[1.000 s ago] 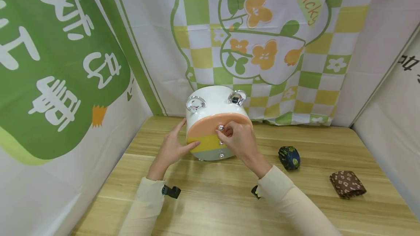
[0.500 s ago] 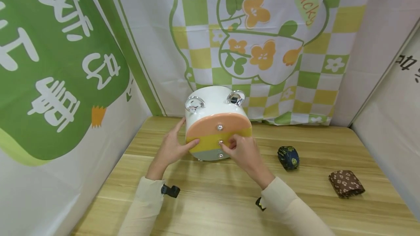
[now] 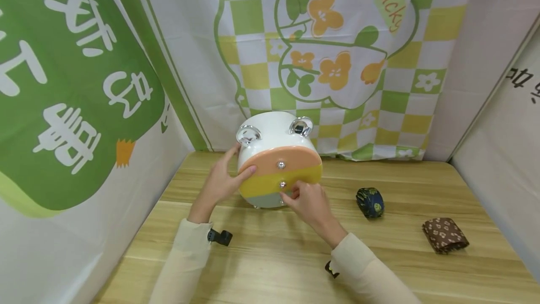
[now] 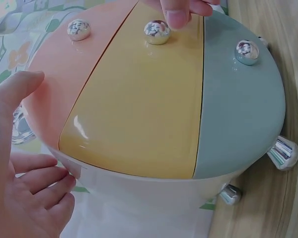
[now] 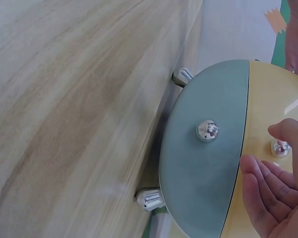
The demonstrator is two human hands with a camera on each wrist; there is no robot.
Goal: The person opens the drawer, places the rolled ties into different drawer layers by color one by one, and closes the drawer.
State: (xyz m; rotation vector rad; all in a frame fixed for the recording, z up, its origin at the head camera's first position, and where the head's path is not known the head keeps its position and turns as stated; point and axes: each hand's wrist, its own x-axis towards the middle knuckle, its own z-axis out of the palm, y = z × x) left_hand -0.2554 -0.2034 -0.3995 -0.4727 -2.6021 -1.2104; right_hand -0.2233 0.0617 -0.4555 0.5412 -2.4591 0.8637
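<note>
A white oval drawer box (image 3: pixel 274 130) with silver ear-like rings on top stands on the table. Its front has an orange drawer (image 3: pixel 261 157), a yellow drawer (image 3: pixel 261 183) and a grey-green drawer (image 3: pixel 263 200), each with a round silver knob; all three sit flush. My left hand (image 3: pixel 221 184) grips the box's left side, thumb on the orange front and fingers round the side wall. My right hand (image 3: pixel 310 203) is before the lower drawers. In the right wrist view, its thumb and fingers stand apart near the yellow drawer's knob (image 5: pixel 280 148), holding nothing.
A dark blue patterned cloth roll (image 3: pixel 370 202) and a brown flowered folded cloth (image 3: pixel 445 235) lie to the right on the wooden table (image 3: pixel 270 266). A checkered printed curtain (image 3: pixel 253 79) hangs close behind the box.
My right hand has moved down from the orange drawer's knob past the yellow one toward the grey-green drawer. My left thumb has shifted up from the yellow front to the orange.
</note>
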